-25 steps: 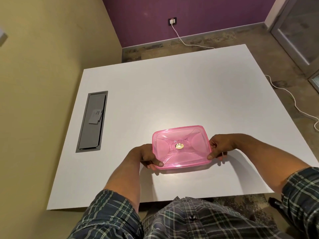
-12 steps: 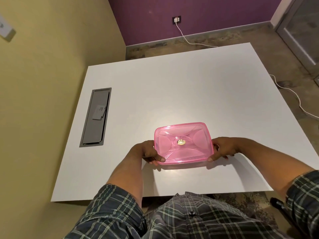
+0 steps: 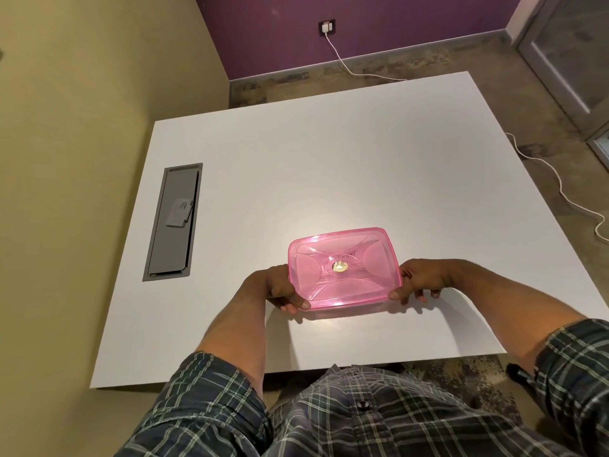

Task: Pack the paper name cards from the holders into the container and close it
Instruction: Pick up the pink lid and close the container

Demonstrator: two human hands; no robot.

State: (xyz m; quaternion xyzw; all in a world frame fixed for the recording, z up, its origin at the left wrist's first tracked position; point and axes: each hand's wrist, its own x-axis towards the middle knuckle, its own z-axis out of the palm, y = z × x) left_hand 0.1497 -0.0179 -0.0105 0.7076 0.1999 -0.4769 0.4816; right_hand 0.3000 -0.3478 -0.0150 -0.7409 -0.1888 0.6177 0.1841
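Note:
A pink see-through plastic container with its lid on sits on the white table, near the front edge. My left hand grips its left side, thumb on the lid's front left corner. On the other side, my right hand holds the right edge, thumb at the front right corner. What is inside the container is not discernible through the lid. No name cards or holders are in view.
A grey cable hatch is set into the table at the left. An olive wall runs along the table's left side. A white cable trails over the floor at the right, from a wall socket.
The view has shifted a little. Both hands stay on the closed container, which has barely moved on the table.

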